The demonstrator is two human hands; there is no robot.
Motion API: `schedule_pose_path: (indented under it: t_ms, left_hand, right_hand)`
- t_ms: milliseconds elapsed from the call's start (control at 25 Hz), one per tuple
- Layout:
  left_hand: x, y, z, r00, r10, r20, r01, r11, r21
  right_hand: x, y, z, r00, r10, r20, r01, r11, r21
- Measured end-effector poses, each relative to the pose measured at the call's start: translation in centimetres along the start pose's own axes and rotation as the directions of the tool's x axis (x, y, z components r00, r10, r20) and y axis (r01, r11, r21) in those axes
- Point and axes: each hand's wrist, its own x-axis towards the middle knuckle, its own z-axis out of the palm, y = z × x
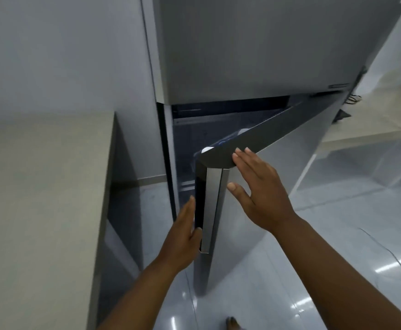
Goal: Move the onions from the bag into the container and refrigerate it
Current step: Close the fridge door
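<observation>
While the head view looks down along a grey fridge (254,44), its lower door (278,148) stands partly open, with a dark gap just beyond the fingers. The left hand (182,236) grips the door's free edge beside the vertical handle (210,208), fingers curled behind the edge and out of sight. The right hand (259,186) lies flat and spread on the door's outer face, its fingertips at the top edge, holding nothing. Left of the left hand a beige worktop (39,186) ends at a straight edge near the fridge. Glossy floor tiles (337,234) spread open beneath the right hand. The onions and container cannot be made out; the interior is dark.
</observation>
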Motion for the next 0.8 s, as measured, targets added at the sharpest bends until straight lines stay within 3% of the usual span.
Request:
schedule_pose_path:
  t_ms: [120,320,520,800]
  left_hand:
    - [2.7,-0.4,-0.4,1.0,-0.03,0.007,0.03,0.999,-0.041]
    - [9.3,-1.8,-1.5,0.97,-0.227,-0.085,0.211,0.964,-0.161]
    - [15.1,-3.2,-3.1,0.929,-0.33,-0.167,0.286,0.927,-0.241]
    - [21.1,-5.0,-5.2,0.914,-0.372,-0.162,0.324,0.909,-0.262]
  right_hand:
    - [3.9,-0.8,2.6,0.997,-0.059,0.041,0.061,0.997,-0.043]
    - [9.7,-1.3,6.3,0.984,-0.138,0.114,0.148,0.985,-0.087]
    - [14.5,0.5,9.5,0.962,-0.23,0.144,0.249,0.96,-0.13]
    - [18.7,3.4,12.9,0.957,-0.227,0.183,0.26,0.948,-0.184]
